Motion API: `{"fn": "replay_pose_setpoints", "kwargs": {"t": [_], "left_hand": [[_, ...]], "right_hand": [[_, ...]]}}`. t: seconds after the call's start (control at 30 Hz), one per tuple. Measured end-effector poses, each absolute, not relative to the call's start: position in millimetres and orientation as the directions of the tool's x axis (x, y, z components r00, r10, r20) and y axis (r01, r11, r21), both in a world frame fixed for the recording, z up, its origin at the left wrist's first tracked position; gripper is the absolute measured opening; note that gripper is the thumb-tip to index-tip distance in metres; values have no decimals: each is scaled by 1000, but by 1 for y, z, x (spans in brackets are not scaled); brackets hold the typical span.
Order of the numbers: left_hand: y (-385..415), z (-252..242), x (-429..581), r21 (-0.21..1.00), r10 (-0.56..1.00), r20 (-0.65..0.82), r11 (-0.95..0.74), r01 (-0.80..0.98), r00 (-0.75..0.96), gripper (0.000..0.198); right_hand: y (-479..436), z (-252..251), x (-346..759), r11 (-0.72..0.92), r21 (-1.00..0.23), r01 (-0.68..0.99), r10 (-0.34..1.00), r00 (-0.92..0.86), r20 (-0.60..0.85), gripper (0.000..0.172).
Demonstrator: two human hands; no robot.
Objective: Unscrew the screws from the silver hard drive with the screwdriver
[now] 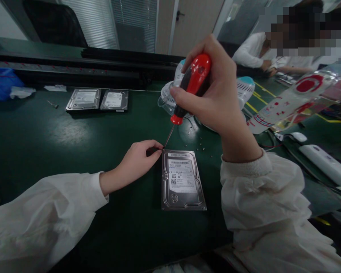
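Observation:
A silver hard drive [184, 182] lies label up on the green table in front of me. My right hand [216, 83] is wrapped round the red and black handle of a screwdriver [191, 83], held tilted above the drive. Its thin shaft slants down to the drive's far left corner. There my left hand [136, 159] has thumb and fingertips pinched together beside the screwdriver's tip. Whatever those fingertips hold is too small to make out. Several small screws [201, 144] are scattered on the table beyond the drive's far right corner.
Two more hard drives [83, 99] sit side by side at the back left, near white scraps and a blue bag [4, 83]. To the right are a bottle [290, 100], cables, a mouse [298, 137] and a white power strip [326, 163]. A person sits across at the right.

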State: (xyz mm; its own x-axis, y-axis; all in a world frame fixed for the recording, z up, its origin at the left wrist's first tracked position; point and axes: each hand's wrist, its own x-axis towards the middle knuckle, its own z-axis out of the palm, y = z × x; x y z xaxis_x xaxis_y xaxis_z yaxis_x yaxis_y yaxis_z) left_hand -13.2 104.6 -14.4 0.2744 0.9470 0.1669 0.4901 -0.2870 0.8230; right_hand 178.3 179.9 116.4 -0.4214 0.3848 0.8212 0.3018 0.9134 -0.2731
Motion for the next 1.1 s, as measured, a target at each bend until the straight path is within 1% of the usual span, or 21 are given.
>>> {"fn": "replay_pose_setpoints", "kwargs": {"t": [0.23, 0.4, 0.57, 0.73, 0.9, 1.0, 1.1], "left_hand": [[111, -16, -12, 880, 963, 115, -213, 424, 246, 23], [113, -15, -12, 894, 967, 82, -179, 411, 242, 22], [114, -14, -11, 907, 968, 70, -162, 388, 239, 18], [115, -12, -10, 922, 973, 28, -113, 370, 228, 16], [116, -11, -10, 922, 972, 37, -123, 368, 233, 15], [116, -11, -11, 920, 971, 28, -118, 375, 237, 16], [116, -10, -11, 915, 972, 16, -108, 389, 233, 16]], "right_hand": [[176, 116, 177, 903, -293, 314, 406, -406, 819, 31], [174, 116, 176, 875, -297, 382, 447, -403, 799, 29], [176, 115, 174, 906, -294, 306, 400, -384, 832, 31], [177, 116, 175, 893, -297, 339, 421, -393, 818, 30], [178, 117, 175, 917, -289, 275, 381, -385, 841, 31], [176, 118, 176, 905, -307, 294, 407, -391, 826, 33], [174, 118, 176, 896, -323, 305, 429, -403, 809, 31]]}}
